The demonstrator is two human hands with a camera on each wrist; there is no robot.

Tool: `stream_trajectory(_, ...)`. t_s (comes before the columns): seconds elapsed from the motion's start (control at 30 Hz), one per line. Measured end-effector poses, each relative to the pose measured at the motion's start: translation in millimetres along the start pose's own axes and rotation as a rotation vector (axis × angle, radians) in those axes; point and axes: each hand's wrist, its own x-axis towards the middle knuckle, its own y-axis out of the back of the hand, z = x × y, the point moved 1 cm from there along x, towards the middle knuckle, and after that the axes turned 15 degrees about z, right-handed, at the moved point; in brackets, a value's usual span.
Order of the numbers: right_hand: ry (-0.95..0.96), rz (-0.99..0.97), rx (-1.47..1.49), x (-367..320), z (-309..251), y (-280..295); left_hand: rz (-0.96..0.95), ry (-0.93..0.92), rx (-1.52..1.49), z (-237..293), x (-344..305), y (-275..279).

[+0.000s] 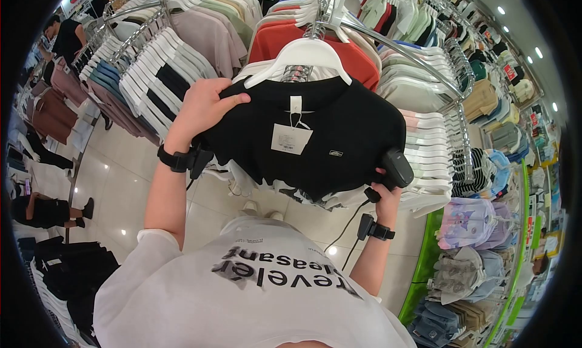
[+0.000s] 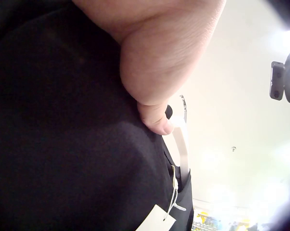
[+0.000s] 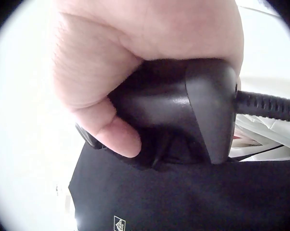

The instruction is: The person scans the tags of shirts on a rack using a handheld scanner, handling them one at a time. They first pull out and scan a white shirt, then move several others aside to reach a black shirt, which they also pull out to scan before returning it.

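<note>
A black shirt (image 1: 303,142) hangs on a white hanger (image 1: 309,54), with a white paper tag (image 1: 292,139) hanging from its neckline. At the shirt's shoulder on the left, the left hand (image 1: 209,102) pinches the fabric; in the left wrist view its thumb lies over the black cloth (image 2: 63,134) beside the hanger. The right hand (image 1: 388,193) grips a black corded device (image 1: 397,169) at the shirt's edge on the right. In the right wrist view the thumb (image 3: 121,137) wraps around the device (image 3: 159,96), which lies against the black shirt (image 3: 183,197).
Metal racks (image 1: 400,54) packed with hung clothes stand ahead and to the right. More hung shirts (image 1: 154,81) are on the left. Tiled floor (image 1: 115,178) shows below. A person in black shorts (image 1: 48,211) is at the far left, and another stands at the upper left.
</note>
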Motion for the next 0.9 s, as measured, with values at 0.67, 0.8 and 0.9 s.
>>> stream_trajectory(0.67,0.172,0.039,-0.176,-10,-18,-18,-0.006,0.069,-0.013,-9,-9,6)
stream_trajectory(0.8,0.332,0.077,-0.239,-5,-17,-24,-0.03,0.102,0.006,-4,-11,11)
stream_trajectory(0.9,0.402,0.049,-0.262,-8,-33,-33,-0.026,0.06,0.04,-11,-12,9)
